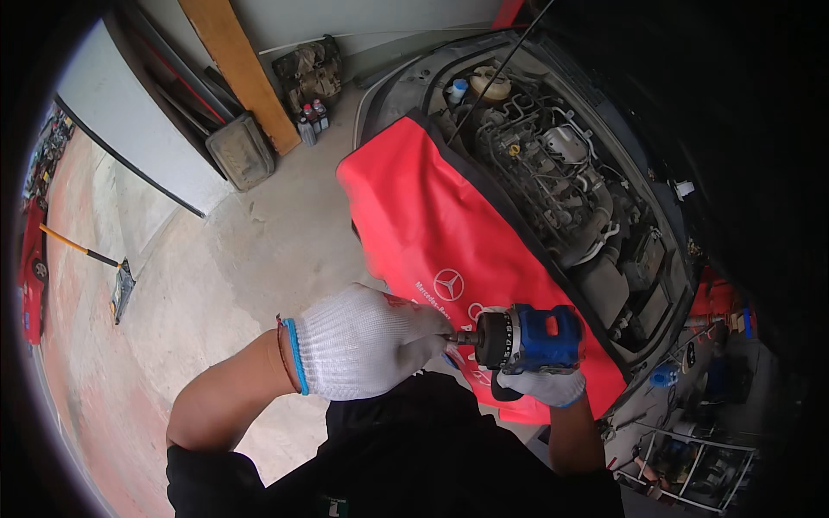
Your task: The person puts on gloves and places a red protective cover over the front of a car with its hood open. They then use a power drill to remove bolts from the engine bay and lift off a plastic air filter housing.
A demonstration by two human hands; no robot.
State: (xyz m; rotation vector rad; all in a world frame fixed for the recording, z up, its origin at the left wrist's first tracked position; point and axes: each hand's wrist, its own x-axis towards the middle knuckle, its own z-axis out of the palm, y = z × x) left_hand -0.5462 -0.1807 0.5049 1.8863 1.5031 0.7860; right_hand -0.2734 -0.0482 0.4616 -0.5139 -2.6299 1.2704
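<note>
A blue and black cordless drill (549, 337) is held level in front of my chest, its front end pointing left. My right hand (546, 386), in a white knit glove, grips it from below by the handle, which is mostly hidden. The white-gloved left hand (371, 344), with a blue cuff edge, is closed around the metal tip (465, 338) at the drill's front. Its fingertips are partly hidden, so the tip's end does not show. Behind both hands a red fender cover (432, 207) drapes over the front of a car.
The open engine bay (561, 164) lies beyond the cover, with a thin prop rod (496, 78) rising from it. Several bottles (313, 119) and a flat grey tray (242, 151) stand by an orange post (242, 73). A yellow-handled floor tool (121, 285) is far left; a metal rack (691, 470) is lower right.
</note>
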